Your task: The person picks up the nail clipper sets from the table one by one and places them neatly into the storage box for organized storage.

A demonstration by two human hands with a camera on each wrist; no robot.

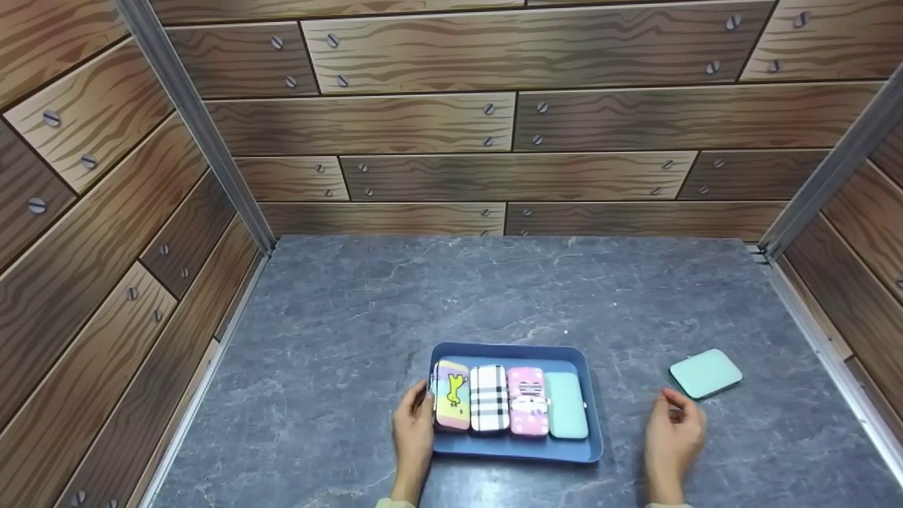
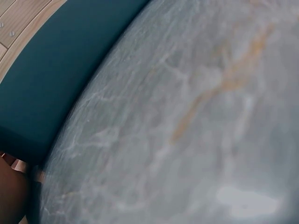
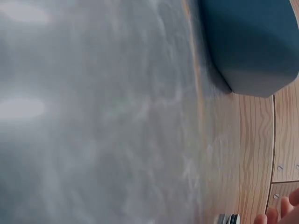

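Observation:
My left hand (image 1: 413, 427) grips the left edge of a blue tray (image 1: 515, 449), thumb by the rim. Four-sided, round-cornered small cases lie side by side in it: a pastel case with a yellow animal (image 1: 453, 395), a black-and-white checked case (image 1: 489, 398), a pink patterned case (image 1: 529, 416) and a mint case (image 1: 568, 406). Another mint case (image 1: 705, 374) lies on the table right of the tray. Just in front of it, my right hand (image 1: 675, 430) has loosely bent fingers and holds nothing. In the right wrist view, its fingertips (image 3: 285, 210) show at the lower right corner.
The grey marbled tabletop (image 1: 353, 303) spreads around the tray. Wood-patterned panels (image 1: 423, 123) enclose it at the back and both sides, with metal rails (image 1: 204, 134) at the corners. In the left wrist view, the tray's outer wall (image 2: 60, 70) fills the upper left.

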